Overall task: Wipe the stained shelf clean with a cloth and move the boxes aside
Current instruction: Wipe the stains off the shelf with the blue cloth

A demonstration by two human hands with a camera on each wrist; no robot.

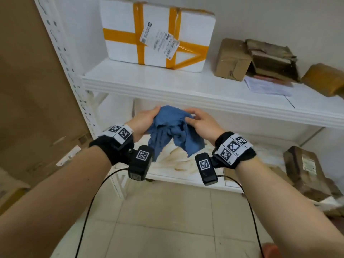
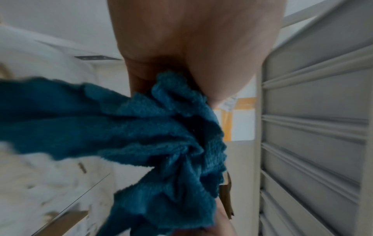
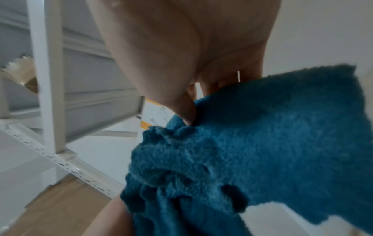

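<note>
I am standing in front of a white shelf unit, holding a crumpled blue cloth (image 1: 174, 130) in the air with both hands at about waist height. My left hand (image 1: 144, 121) has its fingers curled around the cloth's left side, and my right hand (image 1: 202, 122) pinches the bunched fabric on the right; the loose ends hang down between my wrists. The stained shelf (image 1: 178, 162) — the lower one, marked with pale brownish smears — lies directly below and just beyond the cloth, so my guess is that the wipe starts with a short reach down and forward. The smears run left to right along the shelf, and both hands look about equally near them. Brown boxes (image 1: 301, 164) sit at the right end of that shelf, nearer my right hand, so that hand seems better placed to push them aside. On the upper shelf (image 1: 186, 90), beyond my hands, stands a white box with orange tape (image 1: 158, 34) — to its right are some battered cardboard boxes (image 1: 256, 58).
</note>
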